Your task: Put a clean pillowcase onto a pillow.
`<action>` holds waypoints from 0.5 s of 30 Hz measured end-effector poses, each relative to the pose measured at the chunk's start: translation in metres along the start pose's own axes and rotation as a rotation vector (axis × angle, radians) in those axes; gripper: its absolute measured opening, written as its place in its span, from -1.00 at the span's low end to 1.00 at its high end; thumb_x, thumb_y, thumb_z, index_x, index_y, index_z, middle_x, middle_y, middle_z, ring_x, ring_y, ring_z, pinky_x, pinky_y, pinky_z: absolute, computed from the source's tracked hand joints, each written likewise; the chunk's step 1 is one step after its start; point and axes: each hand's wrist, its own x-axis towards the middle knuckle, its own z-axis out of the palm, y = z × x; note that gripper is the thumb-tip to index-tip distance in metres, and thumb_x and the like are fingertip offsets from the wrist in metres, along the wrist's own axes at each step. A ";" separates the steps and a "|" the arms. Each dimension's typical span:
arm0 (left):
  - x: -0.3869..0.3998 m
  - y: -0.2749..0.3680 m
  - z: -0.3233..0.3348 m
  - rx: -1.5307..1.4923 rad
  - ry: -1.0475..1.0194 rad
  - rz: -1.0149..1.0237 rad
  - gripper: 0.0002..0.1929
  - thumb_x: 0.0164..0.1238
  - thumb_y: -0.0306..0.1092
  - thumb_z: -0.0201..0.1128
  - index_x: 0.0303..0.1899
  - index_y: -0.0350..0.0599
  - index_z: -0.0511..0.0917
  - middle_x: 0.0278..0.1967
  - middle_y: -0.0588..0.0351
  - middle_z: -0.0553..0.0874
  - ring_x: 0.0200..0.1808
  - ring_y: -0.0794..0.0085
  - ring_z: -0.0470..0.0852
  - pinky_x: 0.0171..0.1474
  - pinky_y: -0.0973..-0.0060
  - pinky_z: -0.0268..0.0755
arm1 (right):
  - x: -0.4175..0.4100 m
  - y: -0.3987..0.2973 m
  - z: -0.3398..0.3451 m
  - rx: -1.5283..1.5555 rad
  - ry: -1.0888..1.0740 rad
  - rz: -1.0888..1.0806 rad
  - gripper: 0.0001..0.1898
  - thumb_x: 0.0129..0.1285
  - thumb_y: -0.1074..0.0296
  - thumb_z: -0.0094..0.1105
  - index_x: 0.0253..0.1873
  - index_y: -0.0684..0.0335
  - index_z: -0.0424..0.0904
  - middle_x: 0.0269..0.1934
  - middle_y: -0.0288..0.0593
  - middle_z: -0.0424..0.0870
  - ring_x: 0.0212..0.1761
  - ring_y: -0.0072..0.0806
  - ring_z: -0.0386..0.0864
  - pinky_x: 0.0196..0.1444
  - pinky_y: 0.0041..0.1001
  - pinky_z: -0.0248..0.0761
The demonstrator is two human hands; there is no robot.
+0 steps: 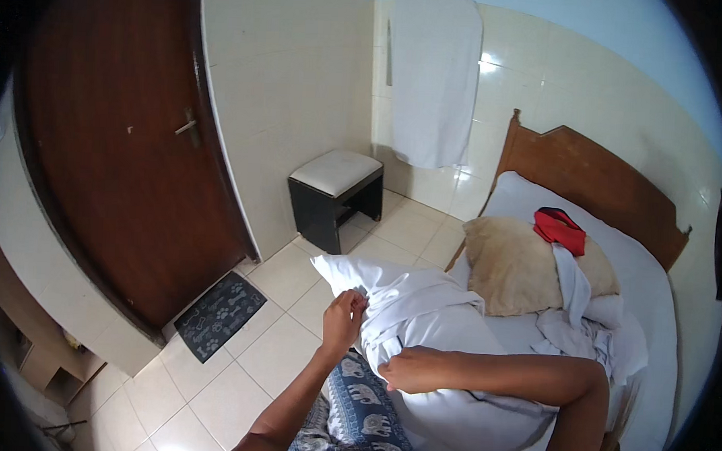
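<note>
A white pillow in a loose, wrinkled white pillowcase (418, 288) lies across my lap and the near side of the bed. My left hand (345, 315) pinches the case's fabric at its left side, below a pointed corner. Lower and to the right, my right hand (418, 370) is closed on a fold of the same cloth, its forearm lying across the pillow. A short dark strip shows on the fabric just above the right hand. Under the pillow are blue patterned trousers (371, 407) with elephants on my legs.
On the white-sheeted bed (654, 299) lie a beige cushion (510, 268), a red cloth (560, 231) and crumpled white fabric (568, 334). A wooden headboard (593, 169) stands behind. Left are a padded stool (339, 173), a dark mat (221, 316) and a closed wooden door (111, 136). A white towel (437, 77) hangs on the wall.
</note>
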 end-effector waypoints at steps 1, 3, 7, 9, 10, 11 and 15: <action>-0.006 -0.005 -0.003 0.010 0.012 -0.006 -0.80 0.27 -0.30 0.26 -0.30 -0.25 0.49 -0.45 -0.04 0.60 -0.41 0.13 0.61 -0.32 0.32 0.45 | 0.006 0.000 -0.002 0.042 -0.054 -0.040 -0.73 0.24 0.22 0.11 -0.28 0.37 0.53 -0.49 0.05 0.64 -0.37 -0.09 0.67 -0.32 -0.17 0.53; -0.017 -0.012 -0.010 -0.027 0.048 -0.121 -0.87 0.29 -0.39 0.21 -0.31 -0.25 0.47 -0.45 -0.07 0.60 -0.41 0.10 0.60 -0.33 0.34 0.44 | 0.014 0.000 -0.003 -0.013 -0.038 -0.052 -0.65 0.25 0.08 0.12 -0.26 0.34 0.53 -0.51 0.01 0.63 -0.38 -0.08 0.67 -0.34 -0.19 0.52; -0.058 -0.008 -0.032 -0.200 -0.127 -0.044 -0.91 0.25 -0.47 0.22 -0.27 -0.24 0.50 -0.39 -0.02 0.62 -0.38 0.15 0.62 -0.31 0.38 0.45 | 0.021 0.003 0.018 0.013 0.098 0.038 -0.68 0.24 0.05 0.12 -0.23 0.25 0.54 -0.51 -0.02 0.63 -0.41 -0.11 0.66 -0.36 -0.21 0.51; -0.072 -0.005 -0.048 -0.199 -0.252 -0.018 -0.91 0.23 -0.49 0.22 -0.27 -0.23 0.51 -0.38 0.00 0.61 -0.37 0.18 0.62 -0.30 0.39 0.45 | 0.027 0.005 0.042 0.092 0.132 0.076 -0.67 0.23 0.03 0.12 -0.22 0.22 0.54 -0.51 -0.03 0.63 -0.42 -0.12 0.66 -0.36 -0.20 0.50; -0.075 -0.004 -0.057 -0.204 -0.396 0.031 -0.90 0.20 -0.51 0.23 -0.26 -0.22 0.51 -0.38 0.01 0.61 -0.37 0.21 0.62 -0.30 0.39 0.46 | 0.033 0.005 0.055 0.103 0.149 0.064 -0.68 0.23 0.02 0.12 -0.21 0.19 0.55 -0.50 -0.03 0.63 -0.42 -0.13 0.66 -0.36 -0.20 0.50; -0.072 -0.005 -0.064 -0.055 -0.426 0.024 -0.90 0.19 -0.50 0.24 -0.27 -0.21 0.53 -0.37 0.02 0.62 -0.36 0.25 0.63 -0.27 0.39 0.47 | 0.037 0.005 0.068 0.102 0.142 0.066 -0.68 0.22 0.01 0.13 -0.19 0.17 0.56 -0.50 -0.04 0.63 -0.43 -0.14 0.66 -0.36 -0.20 0.50; -0.059 -0.008 -0.061 0.049 -0.301 -0.155 -0.71 0.16 -0.28 0.36 -0.13 -0.16 0.54 -0.29 0.05 0.65 -0.22 0.22 0.65 -0.18 0.36 0.49 | 0.088 -0.010 0.107 0.067 0.393 -0.044 -0.71 0.20 0.11 0.14 -0.22 0.24 0.56 -0.51 -0.01 0.61 -0.48 -0.15 0.63 -0.41 -0.21 0.50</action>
